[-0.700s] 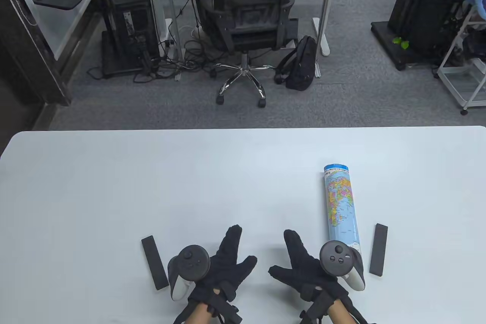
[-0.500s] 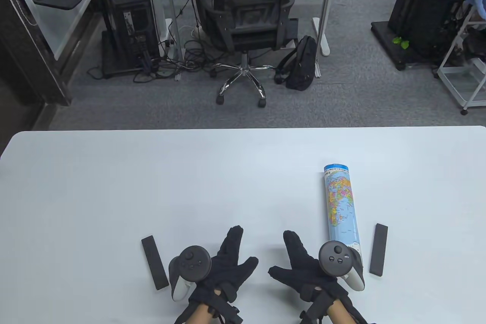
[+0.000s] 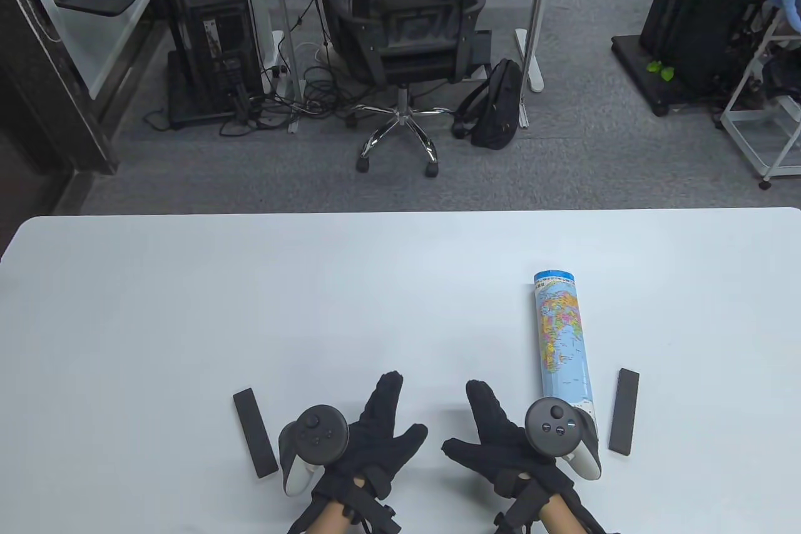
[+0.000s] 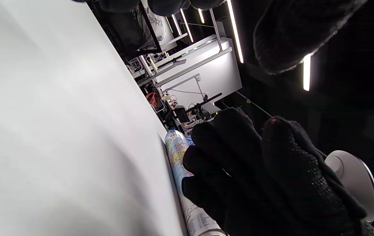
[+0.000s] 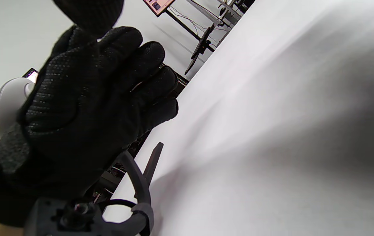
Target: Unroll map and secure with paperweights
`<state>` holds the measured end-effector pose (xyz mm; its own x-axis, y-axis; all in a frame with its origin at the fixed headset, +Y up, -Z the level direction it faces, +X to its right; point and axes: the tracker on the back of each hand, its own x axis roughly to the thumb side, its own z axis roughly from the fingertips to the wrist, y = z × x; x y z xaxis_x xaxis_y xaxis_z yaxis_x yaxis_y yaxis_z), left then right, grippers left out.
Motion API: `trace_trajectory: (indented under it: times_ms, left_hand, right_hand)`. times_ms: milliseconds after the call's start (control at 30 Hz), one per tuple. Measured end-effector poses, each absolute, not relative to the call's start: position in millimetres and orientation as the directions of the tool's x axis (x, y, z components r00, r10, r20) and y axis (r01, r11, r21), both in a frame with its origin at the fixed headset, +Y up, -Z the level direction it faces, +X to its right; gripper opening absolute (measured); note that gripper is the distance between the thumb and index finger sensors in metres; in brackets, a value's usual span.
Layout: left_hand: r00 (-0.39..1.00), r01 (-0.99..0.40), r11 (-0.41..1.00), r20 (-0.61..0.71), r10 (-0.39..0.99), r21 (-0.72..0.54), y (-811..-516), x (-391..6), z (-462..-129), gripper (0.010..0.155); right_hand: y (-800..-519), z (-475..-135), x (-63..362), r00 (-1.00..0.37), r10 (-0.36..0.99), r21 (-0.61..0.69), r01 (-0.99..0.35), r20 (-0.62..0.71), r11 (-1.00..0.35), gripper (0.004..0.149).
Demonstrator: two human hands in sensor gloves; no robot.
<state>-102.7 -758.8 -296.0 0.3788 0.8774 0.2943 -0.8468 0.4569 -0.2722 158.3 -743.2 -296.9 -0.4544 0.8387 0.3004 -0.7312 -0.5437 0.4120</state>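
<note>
An office with grey carpet, a black mesh chair (image 3: 410, 14) and a black backpack (image 3: 497, 103) lies beyond the far edge of a white table (image 3: 250, 308). On the right half of the table the rolled map (image 3: 560, 340) lies still fully rolled, its length running from the middle of the table toward the near edge; its near end is hidden behind the tracker on the right hand. Just right of that near end, apart from the roll, lies a flat black paperweight (image 3: 624, 412), parallel to it. A second black paperweight (image 3: 255, 432) lies near the near edge left of centre, just beside the left hand's tracker.

The right hand (image 3: 500, 440) rests near the near edge, just left of the map's end, with fingers straight and together, pointing away, and the thumb spread to the left; it holds nothing, and no contact with the map is visible. The left hand (image 3: 372, 434) mirrors it, fingers extended, thumb spread to the right, grasping nothing. The two thumbs point at each other with a gap between. In the left wrist view the right hand's open palm (image 4: 265, 177) faces the camera, with the map beside it.
</note>
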Motion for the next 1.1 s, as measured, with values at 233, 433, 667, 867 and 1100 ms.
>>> trace_trajectory:
  times_ms: [233,433,667,867,1100]
  left_hand:
    - [0.378,-0.847,0.456,0.293,0.878,-0.273,-758,-102,-296,0.083]
    - [0.374,-0.848,0.453,0.295,0.879,-0.275,-758,-102,-296,0.083]
    - [0.361,-0.855,0.444,0.304,0.881,-0.27,-757,-102,-295,0.083]
    - [0.358,-0.857,0.441,0.306,0.882,-0.268,-757,-102,-295,0.083]
    - [0.371,-0.85,0.453,0.305,0.877,-0.269,-757,-102,-294,0.083]
  right_hand:
    - [-743,-297,159,-0.451,0.842,0.409,-0.737,0.297,-0.538,0.086]
    - [-736,-296,160,-0.437,0.841,0.395,-0.745,0.319,-0.537,0.086]
    - [-708,-291,164,-0.318,0.862,0.358,-0.811,0.394,-0.462,0.086]
    - [-688,-290,182,-0.357,0.815,0.237,-0.834,0.456,-0.498,0.087]
    - [-696,-301,206,-0.644,0.682,0.024,-0.721,0.347,-0.693,0.086]
